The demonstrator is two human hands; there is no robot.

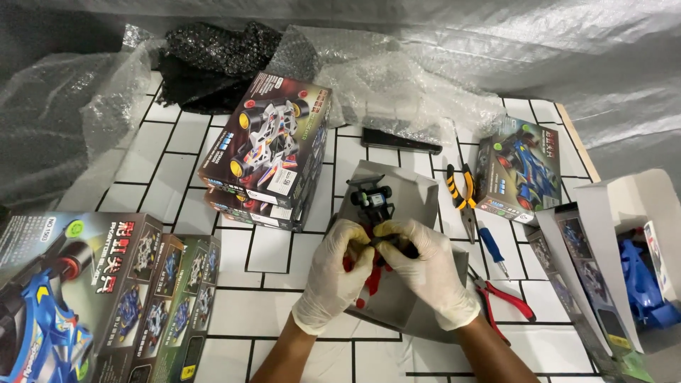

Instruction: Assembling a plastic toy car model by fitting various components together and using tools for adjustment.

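Two white-gloved hands meet at centre: the left hand (339,266) and the right hand (424,264) both pinch a small red-and-black toy car chassis (374,250) over a grey sheet (411,206). A black wheeled part (372,198) sits just beyond. Two stacked toy car boxes (273,152) stand far centre, three upright boxes (106,298) near left, one blue-car box (516,169) far right, one opened box (624,248) at right. Yellow-handled pliers (460,190), a blue screwdriver (492,247) and red-handled cutters (505,301) lie right of the hands.
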